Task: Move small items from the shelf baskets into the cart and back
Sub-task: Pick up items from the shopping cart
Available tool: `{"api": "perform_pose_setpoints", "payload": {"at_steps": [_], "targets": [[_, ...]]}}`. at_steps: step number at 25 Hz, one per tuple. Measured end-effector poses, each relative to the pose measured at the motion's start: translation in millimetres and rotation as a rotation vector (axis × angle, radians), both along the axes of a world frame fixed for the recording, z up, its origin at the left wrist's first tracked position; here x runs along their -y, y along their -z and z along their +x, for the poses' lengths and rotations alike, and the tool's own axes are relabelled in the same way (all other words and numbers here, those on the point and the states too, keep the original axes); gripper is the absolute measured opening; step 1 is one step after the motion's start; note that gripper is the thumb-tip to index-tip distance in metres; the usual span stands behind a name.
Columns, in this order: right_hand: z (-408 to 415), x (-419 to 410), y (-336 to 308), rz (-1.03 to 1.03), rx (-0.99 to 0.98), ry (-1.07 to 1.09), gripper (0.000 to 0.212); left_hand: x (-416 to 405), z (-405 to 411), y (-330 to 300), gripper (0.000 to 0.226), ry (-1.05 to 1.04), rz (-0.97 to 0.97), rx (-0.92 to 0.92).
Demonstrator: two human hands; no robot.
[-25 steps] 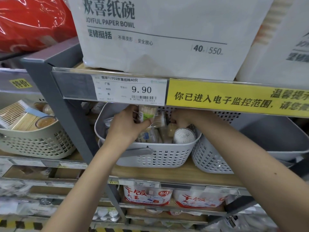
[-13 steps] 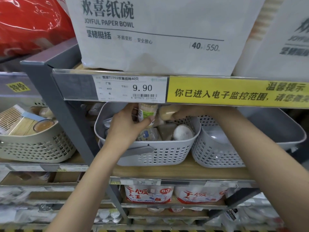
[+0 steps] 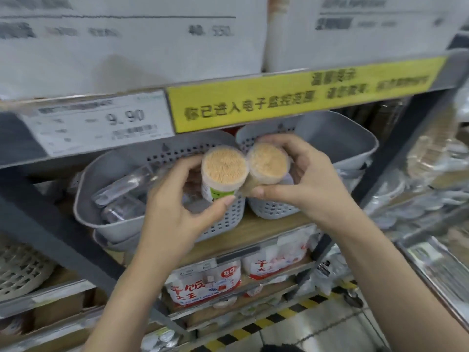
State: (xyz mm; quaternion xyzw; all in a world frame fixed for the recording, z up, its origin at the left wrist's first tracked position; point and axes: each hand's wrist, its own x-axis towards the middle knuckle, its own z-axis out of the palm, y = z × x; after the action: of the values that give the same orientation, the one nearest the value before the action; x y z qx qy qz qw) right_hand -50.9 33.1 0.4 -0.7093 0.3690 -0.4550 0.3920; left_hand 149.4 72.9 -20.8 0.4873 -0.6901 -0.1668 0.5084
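Note:
My left hand (image 3: 175, 212) grips a round toothpick jar with a green-and-white label (image 3: 223, 174), its top end facing me. My right hand (image 3: 312, 181) grips a second toothpick jar (image 3: 266, 163) right beside it, the two jars touching. Both jars are held in front of and above the grey perforated basket (image 3: 96, 189) on the wooden shelf. Clear plastic packs (image 3: 119, 191) lie inside that basket. A second grey basket (image 3: 337, 138) stands to the right, behind my right hand. No cart is in view.
The shelf rail above carries a white 9.90 price tag (image 3: 101, 123) and a yellow notice strip (image 3: 291, 97). White cartons (image 3: 127, 41) sit on the top shelf. Red-and-white packs (image 3: 203, 285) fill the shelf below. A cream basket (image 3: 20, 270) stands at the left; striped floor tape (image 3: 291, 316) lies below.
Both hands have come out of the basket toward me, each with a toothpick jar. The view has swung left and is blurred.

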Motion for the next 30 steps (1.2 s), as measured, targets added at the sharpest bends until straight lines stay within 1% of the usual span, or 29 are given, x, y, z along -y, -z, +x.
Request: {"api": "perform_pose_setpoints", "payload": {"at_steps": [3, 5, 9, 13, 16, 20, 23, 26, 30], "targets": [[-40, -38, 11, 0.095, 0.148, 0.04, 0.06, -7, -38, 2, 0.044, 0.157, 0.048, -0.028], [-73, -64, 19, 0.158, 0.23, 0.114, 0.063, -9, -72, 10, 0.043, 0.27, 0.107, -0.053], [-148, -111, 49, 0.277, 0.376, 0.377, 0.067, -8, -159, 34, 0.045, 0.486, 0.23, -0.017], [-232, -155, 75, 0.337, 0.458, 0.659, 0.058, -11, -266, 53, 0.046, 0.692, 0.345, 0.03], [-294, -185, 90, 0.382, 0.541, 0.818, 0.059, -19, -348, 66, 0.048, 0.826, 0.396, 0.083], [-362, -205, 112, 0.441, 0.591, 0.924, 0.053, -25, -433, 85, 0.045, 0.944, 0.511, 0.128], [-400, -203, 126, 0.495, 0.598, 0.999, 0.058, -17, -476, 97, 0.041, 0.96, 0.555, 0.179], [-442, -181, 142, 0.54, 0.582, 1.039, 0.06, 8, -523, 114, 0.042, 0.948, 0.577, 0.241], [-509, -133, 170, 0.599, 0.551, 1.115, 0.06, 59, -594, 143, 0.043, 0.951, 0.636, 0.302]]}}
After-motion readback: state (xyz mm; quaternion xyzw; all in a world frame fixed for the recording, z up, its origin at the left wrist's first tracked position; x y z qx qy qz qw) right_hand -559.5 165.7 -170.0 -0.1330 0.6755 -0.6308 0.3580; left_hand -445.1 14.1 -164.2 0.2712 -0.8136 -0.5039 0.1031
